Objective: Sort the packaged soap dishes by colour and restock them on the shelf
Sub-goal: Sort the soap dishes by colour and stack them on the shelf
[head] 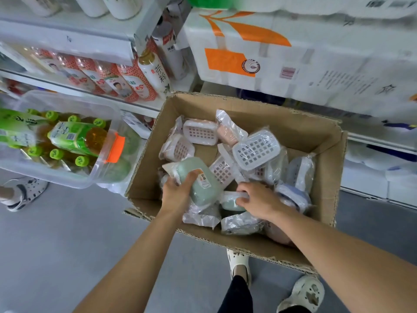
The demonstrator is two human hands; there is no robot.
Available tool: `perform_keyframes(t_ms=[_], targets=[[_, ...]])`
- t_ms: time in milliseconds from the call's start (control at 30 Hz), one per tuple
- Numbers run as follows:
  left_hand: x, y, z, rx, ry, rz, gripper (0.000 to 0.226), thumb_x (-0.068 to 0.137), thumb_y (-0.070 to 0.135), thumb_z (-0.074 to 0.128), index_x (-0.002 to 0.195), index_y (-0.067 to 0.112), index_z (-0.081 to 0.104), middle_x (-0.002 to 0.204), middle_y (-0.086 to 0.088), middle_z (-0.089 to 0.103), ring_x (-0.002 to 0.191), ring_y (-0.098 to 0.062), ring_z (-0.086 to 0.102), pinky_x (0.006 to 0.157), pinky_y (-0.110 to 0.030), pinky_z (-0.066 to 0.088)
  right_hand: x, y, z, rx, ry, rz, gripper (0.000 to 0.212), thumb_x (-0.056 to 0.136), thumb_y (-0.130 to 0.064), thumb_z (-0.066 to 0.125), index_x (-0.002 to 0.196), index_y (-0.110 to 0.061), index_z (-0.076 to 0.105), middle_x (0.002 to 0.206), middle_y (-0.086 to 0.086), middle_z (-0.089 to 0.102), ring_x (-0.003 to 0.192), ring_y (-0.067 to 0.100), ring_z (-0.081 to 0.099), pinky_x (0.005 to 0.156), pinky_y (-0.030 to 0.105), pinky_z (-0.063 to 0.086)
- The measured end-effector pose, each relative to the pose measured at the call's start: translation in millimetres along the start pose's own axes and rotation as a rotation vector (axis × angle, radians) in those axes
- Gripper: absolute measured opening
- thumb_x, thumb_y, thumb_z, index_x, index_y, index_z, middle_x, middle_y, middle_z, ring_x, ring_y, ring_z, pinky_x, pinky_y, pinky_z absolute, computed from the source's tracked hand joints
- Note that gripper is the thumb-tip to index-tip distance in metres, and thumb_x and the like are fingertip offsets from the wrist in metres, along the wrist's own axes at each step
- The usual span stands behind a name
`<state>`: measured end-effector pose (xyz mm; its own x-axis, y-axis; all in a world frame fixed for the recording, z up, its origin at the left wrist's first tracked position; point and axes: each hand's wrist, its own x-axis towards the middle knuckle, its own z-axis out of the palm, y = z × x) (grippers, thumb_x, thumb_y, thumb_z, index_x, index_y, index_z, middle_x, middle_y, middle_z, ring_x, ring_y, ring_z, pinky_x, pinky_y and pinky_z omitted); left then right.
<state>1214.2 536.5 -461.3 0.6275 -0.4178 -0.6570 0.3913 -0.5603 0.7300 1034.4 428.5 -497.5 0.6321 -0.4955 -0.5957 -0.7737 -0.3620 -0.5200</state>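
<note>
Shop shelves [67, 32] stood behind a cardboard box [334, 168] on the grey floor. Bottles [155, 73] there showed Chinese writing, too blurry to read. Inside the box lay wrapped soap dishes. The left hand [178, 190] gripped a green soap dish [203, 179] with a small sticker. The right hand [255, 199] pinched another green dish [230, 203], mostly hidden.

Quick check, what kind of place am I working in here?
Most likely a shop aisle: shelves of bottled drinks, stacked packs of tissue rolls, and a cardboard box of packaged soap dishes on the floor.
</note>
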Motion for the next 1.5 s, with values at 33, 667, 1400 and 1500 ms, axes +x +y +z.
perform_keyframes(t_ms=[33, 667, 1400, 1500], targets=[[-4, 4, 0, 0.002, 0.012, 0.011, 0.031, 0.086, 0.033, 0.072, 0.11, 0.016, 0.066, 0.091, 0.001, 0.073, 0.074, -0.009, 0.07, 0.052, -0.019, 0.051, -5, 3, -8, 0.067, 0.018, -0.007, 0.014, 0.096, -0.027, 0.055, 0.107, -0.02, 0.056, 0.1, -0.004, 0.06, 0.087, 0.013, 0.059, 0.076, 0.03, 0.048], [-191, 74, 236, 0.194, -0.545, 0.239, 0.05, 0.075, 0.031, 0.081, 0.118, 0.018, 0.059, 0.107, -0.006, 0.074, 0.093, -0.023, 0.073, 0.082, -0.044, 0.059, -243, 191, -194, 1.098, 0.719, 0.265, 0.014, 0.099, -0.027, 0.052, 0.098, -0.019, 0.062, 0.088, 0.001, 0.063, 0.073, 0.016, 0.054, 0.057, 0.026, 0.042], [-465, -18, 689, 0.592, -1.191, 0.347, 0.031, 0.088, 0.015, 0.071, 0.117, 0.015, 0.058, 0.111, -0.011, 0.071, 0.098, -0.03, 0.071, 0.09, -0.053, 0.055, -611, 540, -180, 1.518, 1.566, 0.63, 0.019, 0.097, -0.027, 0.058, 0.1, -0.012, 0.068, 0.073, -0.002, 0.063, 0.061, 0.013, 0.053, 0.053, 0.024, 0.042], [-487, -26, 759, 0.626, -1.28, 0.366, 0.033, 0.088, 0.01, 0.07, 0.12, 0.011, 0.061, 0.111, -0.012, 0.072, 0.098, -0.029, 0.071, 0.086, -0.045, 0.057, -634, 590, -188, 1.531, 1.732, 0.65, 0.015, 0.097, -0.025, 0.058, 0.102, -0.016, 0.069, 0.081, -0.001, 0.064, 0.07, 0.014, 0.053, 0.059, 0.027, 0.045]])
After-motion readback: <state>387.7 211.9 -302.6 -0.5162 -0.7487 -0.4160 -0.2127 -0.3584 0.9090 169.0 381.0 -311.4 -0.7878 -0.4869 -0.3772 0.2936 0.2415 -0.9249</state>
